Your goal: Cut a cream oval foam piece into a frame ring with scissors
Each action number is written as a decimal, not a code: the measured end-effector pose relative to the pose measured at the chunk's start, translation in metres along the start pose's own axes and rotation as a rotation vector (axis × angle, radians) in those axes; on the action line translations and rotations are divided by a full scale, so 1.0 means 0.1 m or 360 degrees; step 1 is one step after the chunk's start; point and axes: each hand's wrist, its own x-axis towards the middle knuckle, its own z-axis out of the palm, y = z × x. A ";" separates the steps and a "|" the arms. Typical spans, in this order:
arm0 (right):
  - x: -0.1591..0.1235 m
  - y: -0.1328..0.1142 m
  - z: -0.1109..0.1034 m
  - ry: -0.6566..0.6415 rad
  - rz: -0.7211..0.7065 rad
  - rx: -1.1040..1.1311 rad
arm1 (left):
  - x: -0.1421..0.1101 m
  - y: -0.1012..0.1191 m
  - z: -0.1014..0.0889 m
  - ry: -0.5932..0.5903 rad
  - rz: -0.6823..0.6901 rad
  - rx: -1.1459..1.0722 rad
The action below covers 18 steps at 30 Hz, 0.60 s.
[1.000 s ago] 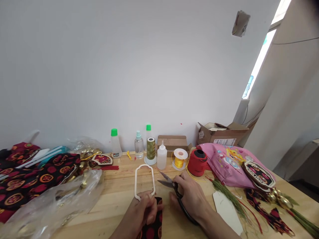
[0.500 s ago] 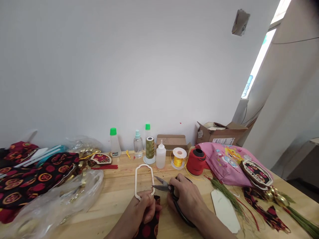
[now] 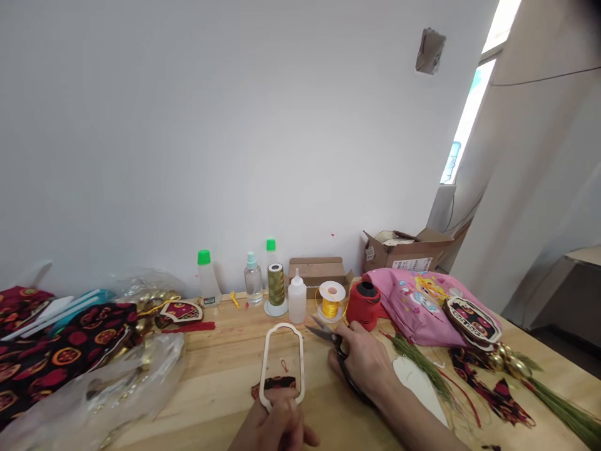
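Observation:
My left hand (image 3: 282,419) pinches the lower end of a cream-coloured open frame (image 3: 302,357) with a scalloped outline, held upright above the table. Through its opening a dark patterned fabric strip (image 3: 279,383) and a small red thread loop (image 3: 284,365) show. Black-handled scissors (image 3: 335,339) are in my right hand (image 3: 366,363), fingers wrapped round the handles, with the blades parted and pointing up and left, clear of the frame. Part of the fabric is hidden behind my left hand.
Behind stand a white squeeze bottle (image 3: 297,300), an olive thread cone (image 3: 276,285), a yellow cord spool (image 3: 331,303) and a red thread cone (image 3: 364,307). Patterned fabric (image 3: 66,351) and a plastic bag (image 3: 117,382) lie left. At right are a pink bag (image 3: 417,313), green tassels (image 3: 422,363) and a cream panel (image 3: 417,385).
The frame has come lower and nearer, and the fabric now shows through it. The scissors have drawn away from the frame's edge. The camera view has turned slightly right.

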 end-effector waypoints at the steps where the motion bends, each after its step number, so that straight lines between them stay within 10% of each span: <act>1: 0.01 0.01 -0.02 -0.0006 -0.0011 0.0031 | -0.01 0.01 0.01 -0.0013 -0.0018 0.0002; 9: 0.02 -0.03 0.03 0.0332 -0.0283 0.0928 | 0.04 -0.02 -0.01 0.0022 0.0088 -0.0060; 13: -0.05 -0.17 0.03 0.0142 -0.0435 0.1453 | 0.07 -0.07 -0.01 -0.0027 0.0202 0.0079; 18: -0.14 -0.27 -0.01 0.0047 -0.0648 0.1199 | 0.05 0.00 0.05 -0.0122 0.0117 0.0285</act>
